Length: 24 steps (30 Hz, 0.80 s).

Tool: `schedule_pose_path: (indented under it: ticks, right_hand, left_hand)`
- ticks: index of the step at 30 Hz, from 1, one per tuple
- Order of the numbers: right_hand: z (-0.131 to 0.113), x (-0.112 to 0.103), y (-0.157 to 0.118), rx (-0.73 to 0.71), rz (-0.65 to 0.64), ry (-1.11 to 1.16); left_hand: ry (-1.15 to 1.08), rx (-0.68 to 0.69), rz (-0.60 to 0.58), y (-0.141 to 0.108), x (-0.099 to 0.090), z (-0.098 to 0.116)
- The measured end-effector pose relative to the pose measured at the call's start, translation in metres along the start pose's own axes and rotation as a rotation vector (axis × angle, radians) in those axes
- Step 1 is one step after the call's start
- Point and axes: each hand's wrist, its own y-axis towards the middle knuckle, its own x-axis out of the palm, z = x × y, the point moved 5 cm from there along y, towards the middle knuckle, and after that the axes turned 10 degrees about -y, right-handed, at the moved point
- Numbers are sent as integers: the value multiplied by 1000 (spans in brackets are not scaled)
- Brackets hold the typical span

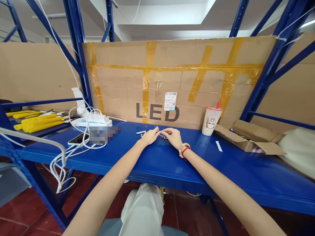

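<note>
My left hand (150, 136) is over the blue shelf top (152, 157), its fingers closed in a pinch. Close beside it, my right hand (173, 136) is also pinched, the fingertips of both hands nearly meeting. Whatever sits between the fingers is too small to make out. Below the fingertips lie several small metallic pieces (162, 136), partly hidden by my hands. To the left of my left hand rests a short silvery rod (141, 132). A beaded bracelet and a red cord circle my right wrist.
A paper cup (211, 122) with a red straw stands right of my hands, near an open cardboard box (246, 137) and a white strip (219, 146). On the left are a power strip (94, 123), tangled white cables, a phone (76, 139) and yellow-handled tools (41, 123). Cardboard (123, 85) walls the back.
</note>
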Motion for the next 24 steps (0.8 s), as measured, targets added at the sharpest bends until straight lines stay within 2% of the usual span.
schedule_pose_path:
  ticks: [4, 7, 12, 18, 24]
  right_hand:
    - [5, -5, 5, 25, 101, 106]
    - [6, -5, 6, 22, 105, 192]
    - [5, 0, 6, 21, 14, 299]
    - [11, 5, 4, 105, -165, 396]
    - [16, 1, -1, 189, -299, 421]
  left_hand:
    - [-5, 61, -12, 1, 3, 0]
    - [1, 93, -31, 3, 6, 0]
    - [19, 125, -37, 6, 8, -1]
    - [78, 153, -52, 4, 8, 2]
    - [208, 202, -77, -1, 9, 13]
